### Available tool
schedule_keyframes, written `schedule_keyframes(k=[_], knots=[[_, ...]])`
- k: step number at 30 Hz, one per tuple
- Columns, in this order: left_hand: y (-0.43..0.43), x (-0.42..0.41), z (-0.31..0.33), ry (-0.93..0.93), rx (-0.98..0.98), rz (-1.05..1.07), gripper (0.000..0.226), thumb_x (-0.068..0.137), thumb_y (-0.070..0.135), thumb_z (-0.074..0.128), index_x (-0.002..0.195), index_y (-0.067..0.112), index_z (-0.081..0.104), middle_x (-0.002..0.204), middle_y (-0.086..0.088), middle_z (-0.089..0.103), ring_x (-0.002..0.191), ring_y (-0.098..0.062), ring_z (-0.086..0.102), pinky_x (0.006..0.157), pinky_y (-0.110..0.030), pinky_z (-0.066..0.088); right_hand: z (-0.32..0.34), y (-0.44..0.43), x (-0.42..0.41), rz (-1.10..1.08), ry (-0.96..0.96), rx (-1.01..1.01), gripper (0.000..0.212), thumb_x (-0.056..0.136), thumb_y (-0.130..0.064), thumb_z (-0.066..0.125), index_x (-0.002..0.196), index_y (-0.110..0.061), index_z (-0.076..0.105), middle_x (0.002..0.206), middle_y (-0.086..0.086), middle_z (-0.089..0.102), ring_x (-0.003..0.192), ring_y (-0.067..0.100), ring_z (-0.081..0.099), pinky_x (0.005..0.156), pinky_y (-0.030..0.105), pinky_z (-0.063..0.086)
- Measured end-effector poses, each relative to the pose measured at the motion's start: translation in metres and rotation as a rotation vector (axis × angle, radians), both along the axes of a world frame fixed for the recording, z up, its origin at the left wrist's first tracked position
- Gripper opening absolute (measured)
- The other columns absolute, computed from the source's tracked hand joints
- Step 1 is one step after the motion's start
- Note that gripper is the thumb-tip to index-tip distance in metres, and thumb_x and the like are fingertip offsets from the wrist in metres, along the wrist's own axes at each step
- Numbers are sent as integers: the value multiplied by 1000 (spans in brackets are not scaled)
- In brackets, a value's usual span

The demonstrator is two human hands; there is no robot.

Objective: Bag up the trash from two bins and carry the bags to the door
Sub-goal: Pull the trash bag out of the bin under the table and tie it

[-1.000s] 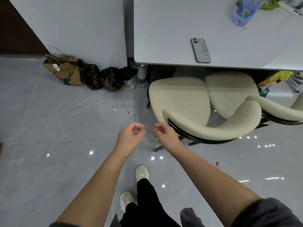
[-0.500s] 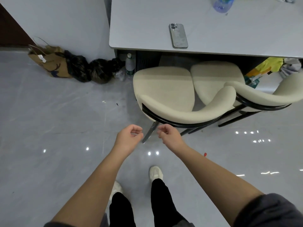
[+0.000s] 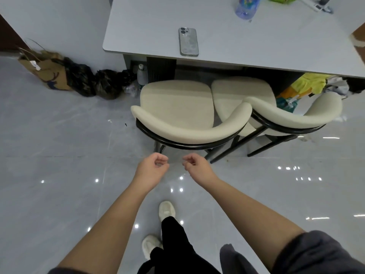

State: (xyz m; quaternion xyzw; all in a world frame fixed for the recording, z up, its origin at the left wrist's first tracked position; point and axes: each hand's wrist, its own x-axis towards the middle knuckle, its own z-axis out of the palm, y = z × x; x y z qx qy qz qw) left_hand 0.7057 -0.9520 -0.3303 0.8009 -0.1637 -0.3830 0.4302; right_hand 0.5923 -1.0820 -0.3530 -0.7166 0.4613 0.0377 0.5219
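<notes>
Two black trash bags (image 3: 92, 84), knotted and slumped on the floor (image 3: 49, 145) against the wall, just beside a brown paper bag (image 3: 47, 74) at far left and a bottle (image 3: 140, 76) at the tabletop's leg; well apart from both hands. Left hand (image 3: 152, 171) and right hand (image 3: 195, 169) held out side by side over the floor, near each other without touching, fingers of each curled in toward the thumb; whether anything thin is pinched between them cannot be told. Two cream chairs (image 3: 177, 115) with black frames pushed partly under the tabletop (image 3: 237, 36), the nearer chair's backrest just beyond the hands. On the tabletop, a phone (image 3: 188, 42) lying face down near the front edge, with a clear plastic bottle (image 3: 246, 6) farther back. Yellow and green clutter (image 3: 308, 84) under the tabletop at right. Compared with half a second earlier: same curled hand posture and spacing, view shifted so that the tabletop, chairs and bags sit farther right in the frame; feet restaggered, now with one white shoe (image 3: 166, 210) ahead of the other.
</notes>
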Motion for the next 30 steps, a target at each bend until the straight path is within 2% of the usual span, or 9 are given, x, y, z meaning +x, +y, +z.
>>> schedule_keyframes(k=[7,10,14,18,21,27,30], knots=[[-10,-46,9,-19,4,-35,14,84,11,64,97,16,65,90,7,63,81,-6,57,71,-9,42,4,-13,-52,-25,-15,19,24,92,-17,53,114,-16,61,107,4,65,93,17,60,76,27,47],[-25,-63,11,-26,15,-34,14,84,12,64,97,16,65,90,8,63,82,-8,58,73,-13,43,4,-31,-73,-28,-9,13,24,91,-16,52,113,-16,61,106,5,65,94,18,60,79,26,48],[-60,-90,7,-10,19,-15,12,84,13,64,94,19,64,90,7,64,85,-10,60,80,-21,46,0,-68,-97,9,20,13,22,92,-18,53,112,-15,62,101,2,63,91,16,59,75,21,43],[-106,-122,-2,7,33,43,12,83,11,64,92,19,64,88,7,63,80,-9,59,72,-15,44,-2,-119,-122,79,48,31,24,93,-20,51,115,-16,61,106,2,64,98,17,60,82,24,44],[-137,-148,-5,21,46,45,12,83,12,64,94,18,64,89,6,64,77,-5,58,66,-11,43,-1,-154,-141,81,56,23,25,92,-18,51,114,-15,62,107,2,65,99,16,60,82,24,45],[-181,-187,-4,17,37,-18,12,83,13,64,94,17,65,92,3,65,77,-9,59,74,-21,48,-4,-188,-178,49,70,24,24,92,-19,51,113,-17,61,104,2,64,96,16,60,83,24,46],[-199,-202,-5,20,14,-73,10,83,14,64,90,21,63,91,4,65,80,-12,61,79,-27,51,-3,-200,-196,46,71,-2,20,91,-22,50,106,-27,61,101,-2,65,92,19,62,80,36,52]])
